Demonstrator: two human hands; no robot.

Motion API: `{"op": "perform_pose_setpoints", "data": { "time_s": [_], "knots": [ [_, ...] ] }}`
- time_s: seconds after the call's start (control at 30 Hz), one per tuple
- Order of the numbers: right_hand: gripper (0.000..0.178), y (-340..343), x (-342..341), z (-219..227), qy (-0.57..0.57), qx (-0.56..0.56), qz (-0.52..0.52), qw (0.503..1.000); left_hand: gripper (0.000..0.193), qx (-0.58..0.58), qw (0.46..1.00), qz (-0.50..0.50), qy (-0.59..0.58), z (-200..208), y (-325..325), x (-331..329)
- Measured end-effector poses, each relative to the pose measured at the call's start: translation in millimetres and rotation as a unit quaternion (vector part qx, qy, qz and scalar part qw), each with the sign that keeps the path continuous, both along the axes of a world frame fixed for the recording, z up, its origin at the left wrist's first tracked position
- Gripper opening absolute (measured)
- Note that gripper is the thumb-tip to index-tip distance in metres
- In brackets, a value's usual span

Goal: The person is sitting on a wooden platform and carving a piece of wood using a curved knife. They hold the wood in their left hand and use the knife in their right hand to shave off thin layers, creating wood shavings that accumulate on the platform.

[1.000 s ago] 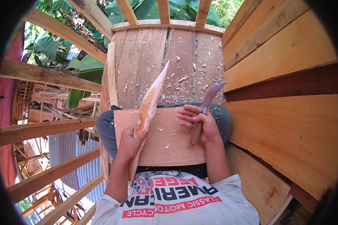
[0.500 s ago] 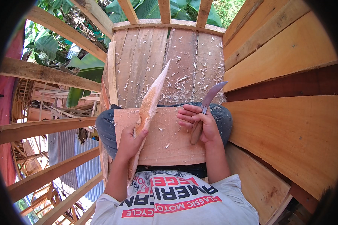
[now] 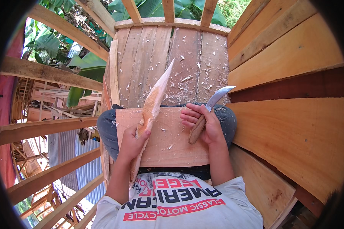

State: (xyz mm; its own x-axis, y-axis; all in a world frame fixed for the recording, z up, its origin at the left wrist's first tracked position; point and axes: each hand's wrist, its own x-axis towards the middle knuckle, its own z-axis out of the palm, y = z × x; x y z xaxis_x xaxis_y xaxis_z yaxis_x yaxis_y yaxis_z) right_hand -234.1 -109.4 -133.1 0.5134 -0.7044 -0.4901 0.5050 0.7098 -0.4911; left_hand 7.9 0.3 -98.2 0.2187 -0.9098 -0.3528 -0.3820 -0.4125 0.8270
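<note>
While the left hand (image 3: 134, 143) grips a stick (image 3: 152, 106), the right hand (image 3: 212, 130) clasps a knife (image 3: 218, 96) by the board's (image 3: 174, 152) right edge.

Here we've got pale pink down the carved stick (image 3: 156, 93), broken by a golden-tan patch! We see silver on the knife blade (image 3: 218, 96), brown on its handle (image 3: 197, 130), peach on the lap board (image 3: 174, 133), red-and-black lettering across the white shirt (image 3: 239, 208)

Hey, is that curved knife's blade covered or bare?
Bare: the metal blade shows beyond the right hand with nothing covering it, and the wooden handle lies across the palm.
</note>
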Motion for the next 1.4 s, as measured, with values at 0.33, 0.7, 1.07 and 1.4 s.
{"op": "perform_pose_setpoints", "data": {
  "time_s": [0.33, 0.7, 1.07, 1.4],
  "knots": [
    [0.049, 0, 1, 1, 0.004, 0.000, 0.000, 1.000, 0.037, -0.005, 1.000, 0.010, 0.010, -3, 2, 1],
    [0.048, 0, 0, 0, 0.008, -0.007, 0.002, 1.000, 0.046, -0.054, 0.999, 0.002, 0.006, -10, 5, 5],
    [0.044, 5, 3, 5, 0.083, -0.059, 0.025, 0.994, 0.040, -0.024, 0.999, 0.010, 0.019, -5, 2, 0],
    [0.051, 36, 23, 25, 0.390, -0.415, 0.127, 0.812, 0.054, -0.031, 0.996, -0.035, -0.073, 28, 12, 7]
  ]
}}
